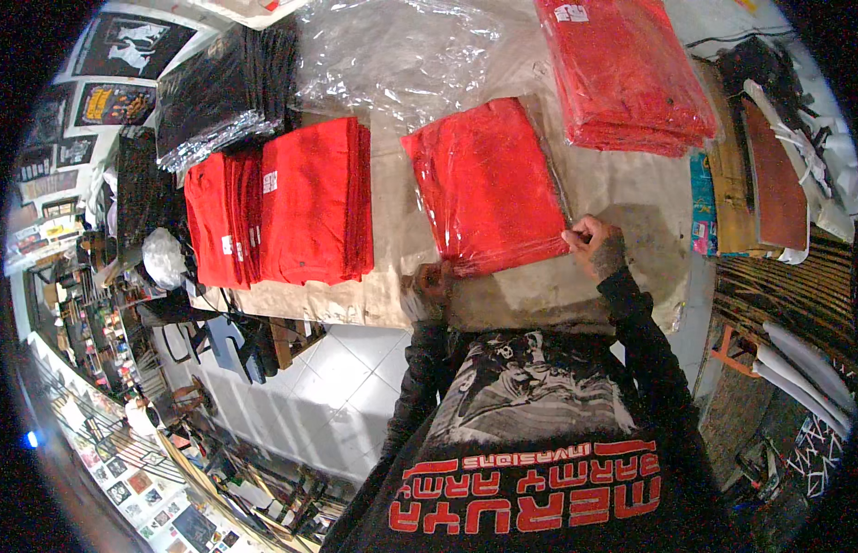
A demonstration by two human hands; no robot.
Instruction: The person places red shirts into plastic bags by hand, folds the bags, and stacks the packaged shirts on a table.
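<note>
A folded red garment in a clear plastic bag (488,186) lies slightly turned on the cloth-covered table (394,228). At its near right corner, my right hand (596,243) pinches the bag's edge between thumb and fingers. My left hand (429,285) is at the near left corner, its fingers curled against the plastic; shadow hides their exact grip. To the left are unbagged folded red shirts (315,200), with more red shirts (218,218) beside them. A stack of bagged red garments (636,76) lies at the upper right.
Bagged black garments (225,90) stand in a stack at the upper left. Loose clear plastic bags (401,55) cover the table's far middle. A white crumpled plastic bundle (164,258) is beyond the left edge. Cardboard (736,173) and boards stand right of the table.
</note>
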